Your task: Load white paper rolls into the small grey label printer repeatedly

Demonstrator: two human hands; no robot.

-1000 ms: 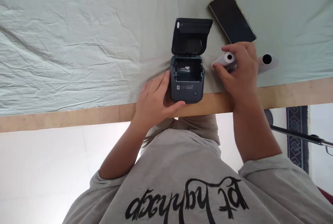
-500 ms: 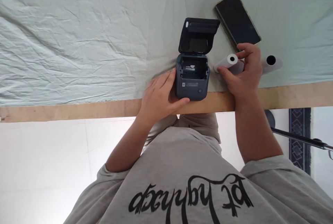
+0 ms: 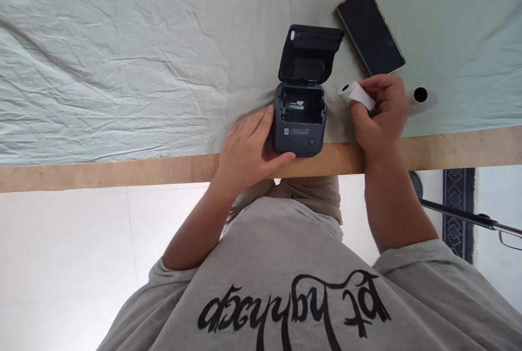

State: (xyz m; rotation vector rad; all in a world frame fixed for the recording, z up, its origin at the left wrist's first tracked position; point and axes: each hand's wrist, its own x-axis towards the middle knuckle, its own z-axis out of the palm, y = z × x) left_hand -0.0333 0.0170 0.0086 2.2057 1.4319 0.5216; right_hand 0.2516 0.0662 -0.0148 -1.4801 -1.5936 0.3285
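Observation:
A dark grey-blue portable printer (image 3: 300, 136) stands near the table's front edge with its lid (image 3: 308, 57) raised, so its paper bay shows with no roll inside. Around its left side and front corner my left hand (image 3: 247, 149) is closed, thumb along the front and fingers against the side. To the right of the printer, my right hand (image 3: 381, 114) pinches a small white paper roll (image 3: 362, 95) between thumb and fingers. The roll is tilted, its hollow core facing left, and the fingers hide part of it.
Just behind my right hand lies a phone (image 3: 371, 32) in a clear case. Another white paper roll (image 3: 426, 102) is right of that hand. A pale green cloth (image 3: 142, 68) covers the table up to its wooden edge (image 3: 101, 174). A black pole (image 3: 457, 212) is below on the right.
My right hand has turned the white paper roll, so its core end now points left instead of toward the hand. My left hand has stayed on the printer.

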